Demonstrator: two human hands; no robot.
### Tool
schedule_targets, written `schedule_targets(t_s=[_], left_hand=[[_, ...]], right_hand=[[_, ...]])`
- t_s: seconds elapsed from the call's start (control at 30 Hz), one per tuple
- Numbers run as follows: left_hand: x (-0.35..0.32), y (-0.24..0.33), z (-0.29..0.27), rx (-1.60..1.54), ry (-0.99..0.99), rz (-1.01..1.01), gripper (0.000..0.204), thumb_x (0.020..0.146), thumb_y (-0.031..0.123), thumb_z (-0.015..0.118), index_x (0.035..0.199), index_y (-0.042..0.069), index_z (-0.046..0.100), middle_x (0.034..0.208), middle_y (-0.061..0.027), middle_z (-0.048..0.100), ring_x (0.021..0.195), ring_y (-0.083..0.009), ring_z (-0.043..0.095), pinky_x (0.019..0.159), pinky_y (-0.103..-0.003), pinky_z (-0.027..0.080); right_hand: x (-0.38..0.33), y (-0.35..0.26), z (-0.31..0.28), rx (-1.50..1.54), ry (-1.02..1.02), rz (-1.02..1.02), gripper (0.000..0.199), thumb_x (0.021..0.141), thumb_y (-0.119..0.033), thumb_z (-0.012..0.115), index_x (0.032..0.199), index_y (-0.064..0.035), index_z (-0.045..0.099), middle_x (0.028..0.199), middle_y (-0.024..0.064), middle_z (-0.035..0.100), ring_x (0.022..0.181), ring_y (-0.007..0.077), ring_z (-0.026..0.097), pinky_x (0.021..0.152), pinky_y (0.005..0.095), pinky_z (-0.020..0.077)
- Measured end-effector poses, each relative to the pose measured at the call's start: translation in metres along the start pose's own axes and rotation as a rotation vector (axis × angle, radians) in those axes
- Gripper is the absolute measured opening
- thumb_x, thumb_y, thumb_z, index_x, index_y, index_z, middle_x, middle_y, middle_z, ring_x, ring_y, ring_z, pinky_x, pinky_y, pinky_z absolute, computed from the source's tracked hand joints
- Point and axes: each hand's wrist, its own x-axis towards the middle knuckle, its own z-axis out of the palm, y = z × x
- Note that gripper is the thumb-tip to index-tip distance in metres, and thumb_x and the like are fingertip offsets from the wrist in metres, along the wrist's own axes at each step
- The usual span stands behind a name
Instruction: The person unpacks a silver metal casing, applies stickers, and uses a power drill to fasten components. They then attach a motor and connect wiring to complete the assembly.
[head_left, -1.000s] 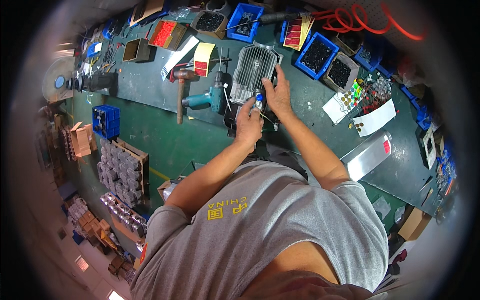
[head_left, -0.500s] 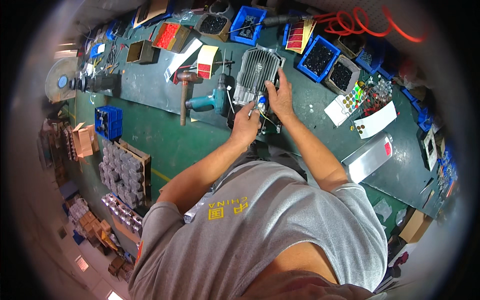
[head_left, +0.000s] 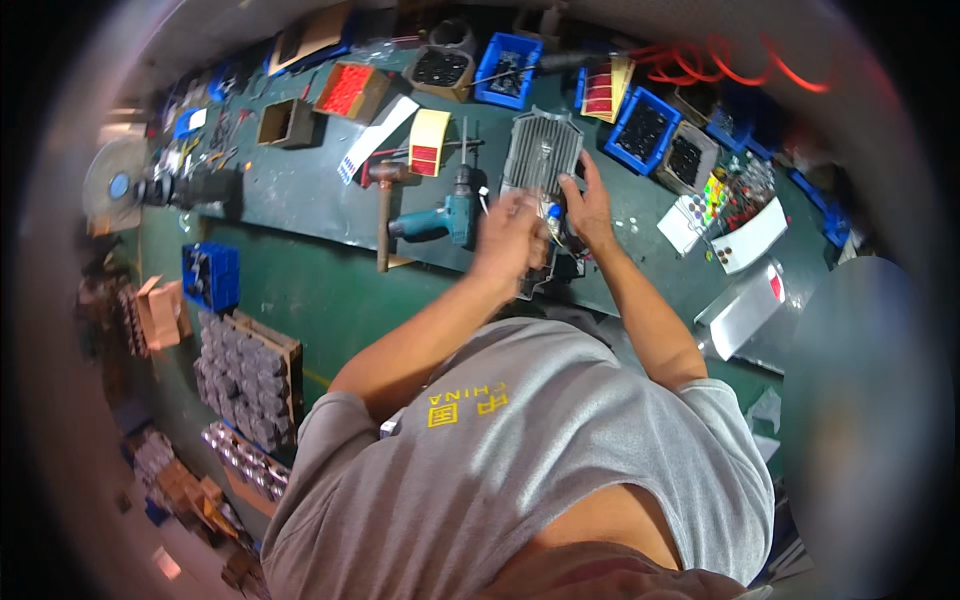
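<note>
A grey finned metal housing [head_left: 541, 152] lies on the green workbench [head_left: 300, 200] in front of me. My right hand [head_left: 590, 205] grips its lower right edge, fingers curled over the fins. My left hand [head_left: 508, 240] hovers just below the housing, blurred by motion, so what it holds is unclear. Between the two hands sits a small blue-tipped part [head_left: 553, 213] with thin wires. A teal cordless drill [head_left: 440, 220] lies just left of my left hand.
A wooden-handled hammer [head_left: 383, 215] lies left of the drill. Blue bins [head_left: 508, 68] of small parts, a red-filled box [head_left: 347, 90] and red coiled hose [head_left: 720, 62] line the far side. A white tray [head_left: 750, 238] sits right. A blue crate [head_left: 210, 276] and stacked metal parts [head_left: 245, 375] stand on the floor.
My left hand has shifted slightly up toward the housing and is now blurred. My right hand stays on the housing's lower right edge.
</note>
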Motion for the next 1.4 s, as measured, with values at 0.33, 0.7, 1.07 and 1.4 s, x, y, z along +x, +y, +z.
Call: schedule_targets(t_s=[0.33, 0.7, 1.07, 1.4], left_hand=[[0.135, -0.005, -0.367, -0.228, 0.658, 0.239, 0.012, 0.089, -0.003, 0.05, 0.091, 0.007, 0.043, 0.069, -0.0036, 0.047, 0.05, -0.0145, 0.041, 0.044, -0.031, 0.031], [0.216, -0.031, -0.486, 0.169, 0.744, 0.017, 0.037, 0.091, 0.022, 0.065, 0.125, 0.006, 0.062, 0.121, -0.0088, 0.062, 0.108, -0.0249, 0.058, 0.083, -0.046, 0.053], [0.174, -0.042, -0.402, 0.74, 0.86, 0.572, 0.036, 0.085, 0.016, 0.064, 0.112, -0.008, 0.067, 0.103, -0.0202, 0.07, 0.093, -0.0319, 0.066, 0.087, -0.042, 0.053], [0.115, -0.089, -0.313, 0.689, 0.44, 0.642, 0.017, 0.091, 0.01, 0.063, 0.094, -0.007, 0.064, 0.085, -0.0096, 0.065, 0.075, -0.0156, 0.059, 0.07, -0.031, 0.049]], right_hand=[[-0.115, 0.006, -0.043, 0.122, 0.381, 0.315, 0.034, 0.098, -0.009, 0.062, 0.128, 0.0054, 0.059, 0.115, 0.0154, 0.07, 0.108, 0.0209, 0.067, 0.096, 0.033, 0.0515], [-0.313, 0.047, -0.072, -0.284, 0.173, 0.617, 0.018, 0.091, -0.009, 0.067, 0.106, 0.0009, 0.069, 0.09, 0.0067, 0.069, 0.085, 0.015, 0.064, 0.079, 0.0303, 0.0528], [-0.331, 0.062, -0.078, -0.249, 0.233, 0.812, 0.026, 0.085, -0.014, 0.07, 0.106, 0.0018, 0.071, 0.095, 0.0141, 0.075, 0.088, 0.0225, 0.071, 0.082, 0.0361, 0.0558], [-0.223, 0.1, -0.118, -0.245, 0.236, 0.533, 0.023, 0.085, -0.017, 0.068, 0.099, 0.0005, 0.072, 0.091, 0.0183, 0.073, 0.086, 0.0286, 0.072, 0.079, 0.039, 0.0554]])
